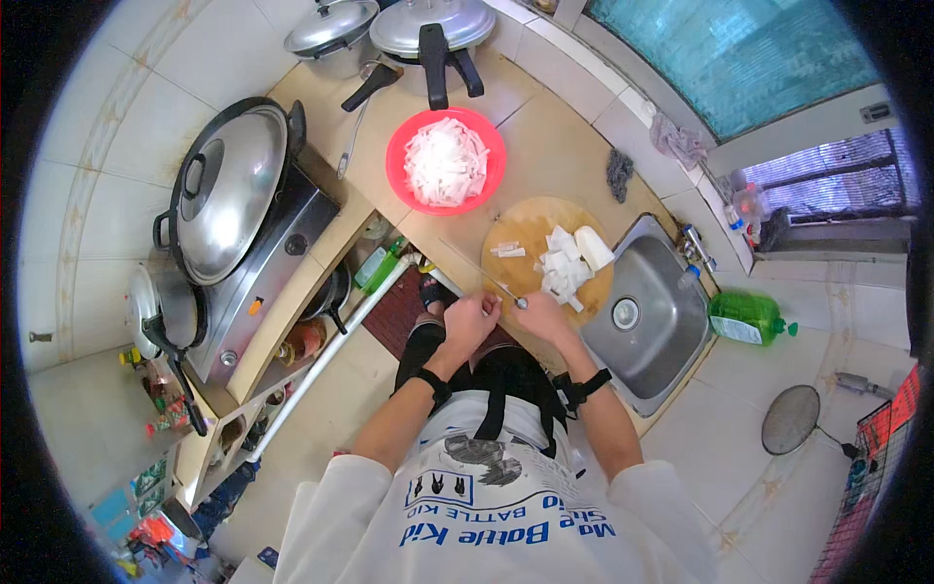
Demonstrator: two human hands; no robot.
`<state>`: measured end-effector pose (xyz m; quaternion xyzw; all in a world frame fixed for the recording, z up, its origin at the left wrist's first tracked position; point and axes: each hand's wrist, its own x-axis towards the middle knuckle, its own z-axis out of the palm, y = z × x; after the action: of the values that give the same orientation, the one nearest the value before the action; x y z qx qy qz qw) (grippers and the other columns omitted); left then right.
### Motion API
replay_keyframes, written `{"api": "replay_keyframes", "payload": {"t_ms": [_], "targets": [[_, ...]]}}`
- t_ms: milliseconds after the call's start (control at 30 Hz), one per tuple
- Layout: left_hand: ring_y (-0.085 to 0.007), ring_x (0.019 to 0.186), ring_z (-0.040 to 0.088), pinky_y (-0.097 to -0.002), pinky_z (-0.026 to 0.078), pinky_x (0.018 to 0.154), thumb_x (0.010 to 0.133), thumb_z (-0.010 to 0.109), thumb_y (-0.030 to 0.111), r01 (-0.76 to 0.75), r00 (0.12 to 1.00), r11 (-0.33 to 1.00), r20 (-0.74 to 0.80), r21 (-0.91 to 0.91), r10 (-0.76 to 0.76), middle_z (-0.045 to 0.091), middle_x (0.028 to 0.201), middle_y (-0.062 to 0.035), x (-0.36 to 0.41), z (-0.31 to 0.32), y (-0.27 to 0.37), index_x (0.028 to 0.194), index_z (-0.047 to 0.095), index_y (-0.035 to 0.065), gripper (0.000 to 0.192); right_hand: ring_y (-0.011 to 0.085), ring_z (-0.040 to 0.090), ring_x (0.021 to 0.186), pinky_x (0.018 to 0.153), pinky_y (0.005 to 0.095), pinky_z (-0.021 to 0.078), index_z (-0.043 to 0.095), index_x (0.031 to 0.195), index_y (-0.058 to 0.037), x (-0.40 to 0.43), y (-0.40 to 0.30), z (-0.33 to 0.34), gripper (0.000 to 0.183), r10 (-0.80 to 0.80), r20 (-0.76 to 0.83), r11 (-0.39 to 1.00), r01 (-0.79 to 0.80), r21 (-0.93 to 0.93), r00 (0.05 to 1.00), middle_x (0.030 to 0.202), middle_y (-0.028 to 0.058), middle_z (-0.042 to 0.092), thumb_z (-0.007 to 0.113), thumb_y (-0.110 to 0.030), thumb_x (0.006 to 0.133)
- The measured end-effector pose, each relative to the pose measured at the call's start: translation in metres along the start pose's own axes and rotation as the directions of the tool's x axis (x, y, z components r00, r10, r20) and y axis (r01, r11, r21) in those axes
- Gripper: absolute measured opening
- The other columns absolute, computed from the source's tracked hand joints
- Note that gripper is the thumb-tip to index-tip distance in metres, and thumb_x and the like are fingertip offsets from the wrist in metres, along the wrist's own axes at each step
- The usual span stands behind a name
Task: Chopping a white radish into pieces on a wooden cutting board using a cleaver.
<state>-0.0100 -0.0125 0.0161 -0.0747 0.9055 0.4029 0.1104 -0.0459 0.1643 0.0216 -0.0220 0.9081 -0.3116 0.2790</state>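
My right hand (541, 315) grips a kitchen knife (498, 282) at the counter's front edge, its blade seen nearly edge-on and pointing up-left. Close beside it, my left hand (471, 319) has its fingers curled together; whether something small is between them cannot be made out. Beyond both hands is a round wooden cutting board (522, 212). On it lie a pile of white radish slices (563, 264), an uncut radish piece (594, 248) and a few cut sticks (508, 250). Farther back, a pink-red bowl (395, 162) holds a heap of white radish sticks (446, 162).
A steel sink (642, 358) adjoins the board on the right, with a green detergent bottle (746, 318) past it. Pressure cookers (438, 29) stand at the back. At left, a lidded wok (233, 197) sits on the gas stove (292, 270). A ladle (352, 142) lies near the bowl.
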Motion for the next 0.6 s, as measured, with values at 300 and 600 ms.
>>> {"api": "replay_keyframes", "payload": {"t_ms": [300, 600], "targets": [[-0.0356, 0.078, 0.071, -0.0424, 0.056, 0.071, 0.086, 0.068, 0.027, 0.078, 0.997, 0.997, 0.003, -0.013, -0.078, 0.072, 0.080, -0.0151, 0.023, 0.026, -0.007, 0.092, 0.073, 0.0055, 0.023, 0.0439, 0.064, 0.076, 0.066, 0.0506, 0.0496, 0.066, 0.079, -0.0021, -0.023, -0.013, -0.014, 0.027, -0.098, -0.112, 0.994, 0.090, -0.068, 0.989, 0.076, 0.0232, 0.065, 0.065, -0.029, 0.085], [-0.0334, 0.093, 0.070, -0.0397, 0.053, 0.082, 0.091, 0.063, 0.022, -0.206, 0.976, 0.825, -0.050, -0.526, 0.212, 0.072, 0.095, -0.0181, 0.061, 0.056, -0.052, 0.108, 0.071, 0.0035, 0.026, 0.0431, 0.064, 0.074, 0.065, 0.0496, 0.0499, 0.064, 0.079, -0.0032, -0.045, -0.016, -0.028, 0.025, -0.138, -0.239, 0.990, 0.138, -0.018, 0.961, 0.076, 0.0221, 0.065, 0.067, -0.028, 0.084]]}}
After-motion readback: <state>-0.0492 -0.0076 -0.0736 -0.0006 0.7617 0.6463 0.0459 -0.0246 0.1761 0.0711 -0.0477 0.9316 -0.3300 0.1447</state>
